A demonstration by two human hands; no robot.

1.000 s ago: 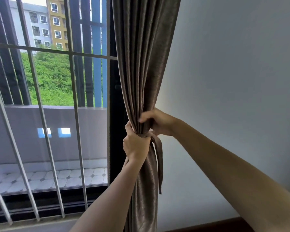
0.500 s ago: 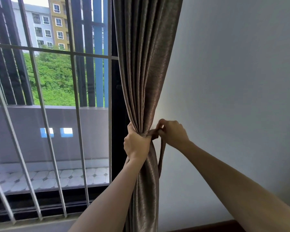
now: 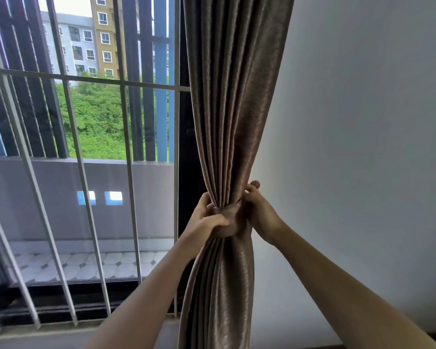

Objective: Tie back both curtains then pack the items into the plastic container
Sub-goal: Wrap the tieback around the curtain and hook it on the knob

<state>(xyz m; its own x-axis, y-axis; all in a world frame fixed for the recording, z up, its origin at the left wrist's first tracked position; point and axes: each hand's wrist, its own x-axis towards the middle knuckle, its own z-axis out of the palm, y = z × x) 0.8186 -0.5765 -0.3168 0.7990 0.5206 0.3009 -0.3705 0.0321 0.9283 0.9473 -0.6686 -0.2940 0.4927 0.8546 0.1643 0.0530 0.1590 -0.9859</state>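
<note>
Two bare forearms reach up from the lower edge toward the gathered waist of the curtain. Left hand on the window side of the bundle: fingers curled closed across the front of the cinched cloth, thumb up against the folds. Right hand on the wall side: fingers closed on the fabric at the cinch, fingertips tucked behind the folds, one knuckle showing above.

Tie-back band, same brown cloth, wraps the curtain at its narrowest point, between the two hands and touching both. Whether its ends are knotted cannot be told; they are hidden by the hands.

Curtain hangs at the right edge of the window, pleats fanning wide above the band and falling loose below it.

Right of it, plain white wall. Left, white window bars, upright and slanted. Beyond: tiled balcony floor, grey parapet, green trees, apartment blocks.
</note>
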